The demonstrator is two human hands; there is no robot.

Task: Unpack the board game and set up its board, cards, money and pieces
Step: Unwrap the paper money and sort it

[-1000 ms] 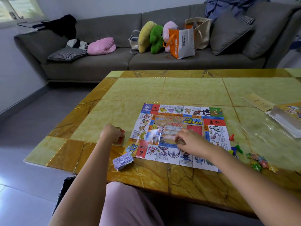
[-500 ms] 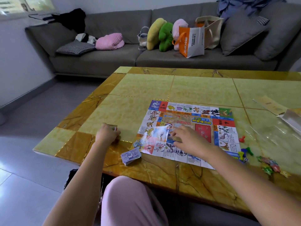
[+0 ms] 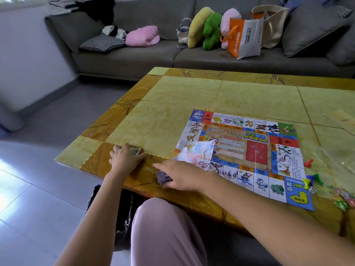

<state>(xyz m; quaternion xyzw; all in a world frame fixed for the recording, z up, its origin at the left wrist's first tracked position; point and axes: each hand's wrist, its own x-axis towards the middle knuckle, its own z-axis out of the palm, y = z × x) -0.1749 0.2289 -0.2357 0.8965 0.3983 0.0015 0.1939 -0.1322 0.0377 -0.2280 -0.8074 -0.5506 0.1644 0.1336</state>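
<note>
Sitting at the near edge of the table (image 3: 172, 104), with one knee (image 3: 165, 233) in pink trousers raised below it. Reaching the right hand (image 3: 182, 175) over a purple stack of money (image 3: 163, 178) just left of the near left corner of the board (image 3: 249, 150), fingers stretched out flat on top. Gripping a small pack of cards (image 3: 136, 151) with the left hand (image 3: 124, 160), farther left of the board, fingers curled round it against the tabletop. Showing the board flat and unfolded, with glare across its near left part. Standing just off the board's right edge, a red pawn (image 3: 308, 163); nearer, by its near right corner, a green pawn (image 3: 318, 179), blue pawn (image 3: 310, 177) and yellow pawn (image 3: 306, 182) bunched beside a white die (image 3: 312, 189). Scattered right of that corner, small colourful pieces (image 3: 343, 200). Spread right of the board, clear wrapping (image 3: 338, 156); beyond it, a tan leaflet (image 3: 342, 120). Behind the board, past the table's far edge, a grey sofa (image 3: 134, 58) with plush toys (image 3: 212, 29), an orange-and-white bag (image 3: 245, 35) and a pink cushion (image 3: 143, 36).
</note>
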